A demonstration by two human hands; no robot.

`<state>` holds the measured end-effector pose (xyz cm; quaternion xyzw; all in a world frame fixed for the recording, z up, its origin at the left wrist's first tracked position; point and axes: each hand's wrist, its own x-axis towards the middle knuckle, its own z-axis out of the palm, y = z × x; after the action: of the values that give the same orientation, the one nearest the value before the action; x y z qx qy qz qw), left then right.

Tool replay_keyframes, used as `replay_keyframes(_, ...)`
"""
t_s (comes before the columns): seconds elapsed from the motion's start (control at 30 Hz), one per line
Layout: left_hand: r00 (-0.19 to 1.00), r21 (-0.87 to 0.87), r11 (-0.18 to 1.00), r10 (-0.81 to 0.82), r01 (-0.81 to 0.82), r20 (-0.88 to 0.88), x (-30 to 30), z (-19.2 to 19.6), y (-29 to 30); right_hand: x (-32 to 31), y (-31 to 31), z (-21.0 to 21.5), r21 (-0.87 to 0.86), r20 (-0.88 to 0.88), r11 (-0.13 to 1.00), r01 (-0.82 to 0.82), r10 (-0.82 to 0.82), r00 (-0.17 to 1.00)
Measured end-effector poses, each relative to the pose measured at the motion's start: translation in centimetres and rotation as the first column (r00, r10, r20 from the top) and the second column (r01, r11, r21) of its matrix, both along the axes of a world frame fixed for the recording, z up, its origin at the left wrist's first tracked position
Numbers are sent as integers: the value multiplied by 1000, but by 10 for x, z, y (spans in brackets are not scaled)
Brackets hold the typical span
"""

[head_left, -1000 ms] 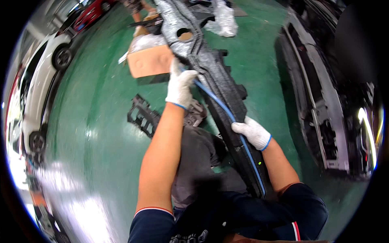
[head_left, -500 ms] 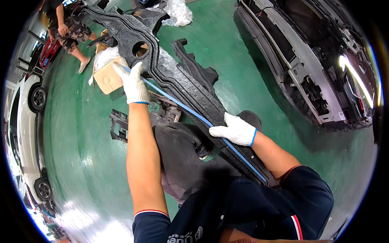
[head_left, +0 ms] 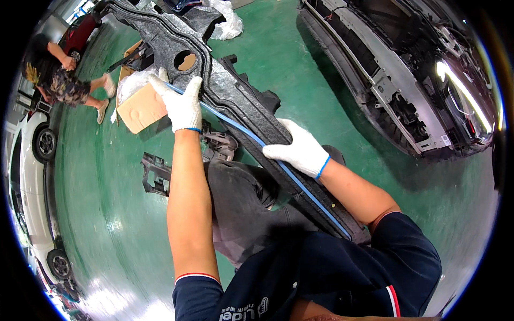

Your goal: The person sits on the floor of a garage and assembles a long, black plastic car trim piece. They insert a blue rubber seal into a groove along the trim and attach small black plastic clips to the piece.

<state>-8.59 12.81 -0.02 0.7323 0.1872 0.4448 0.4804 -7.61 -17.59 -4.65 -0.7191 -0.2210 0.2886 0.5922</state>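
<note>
A long black moulded car panel with ridges and a round hole stretches diagonally from the far left to my lap. Along its near-left edge runs a thin blue strip. My left hand, in a white knit glove, is closed on the strip below the hole, thumb and fingers on either side of it. Closer to me, my gloved right hand wraps over the panel's right side, its thumb pressing on the strip. From there the strip lies along the panel's edge down to its near end.
An open cardboard box with plastic wrap stands left of the panel, a dark bracket part on the green floor below it. A car front end is at right, a white car at left. Another person is at far left.
My right hand has slid farther up the strip, away from me. My left hand keeps its place by the hole. The other person has shifted left in view.
</note>
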Motion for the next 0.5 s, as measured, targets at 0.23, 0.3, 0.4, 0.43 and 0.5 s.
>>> replay_keyframes(0.23,999,106,994,33,-30,-21,8,-3,-8,35,25,34,-144,61,980,-137,147,987)
replay_keyframes(0.3,999,104,994,27,-24,-27,8,0,-15,50,34,32,-191,85,970,-153,171,982)
replay_keyframes(0.4,1000,110,994,6,-5,-11,11,4,-20,60,48,50,-102,-18,979,-177,176,984)
replay_keyframes(0.43,1000,109,994,-5,7,-17,11,5,-23,63,54,59,-85,-26,981,-175,174,984)
replay_keyframes(0.5,999,122,992,-19,22,-30,11,6,-27,75,65,61,-24,-43,982,-187,186,982)
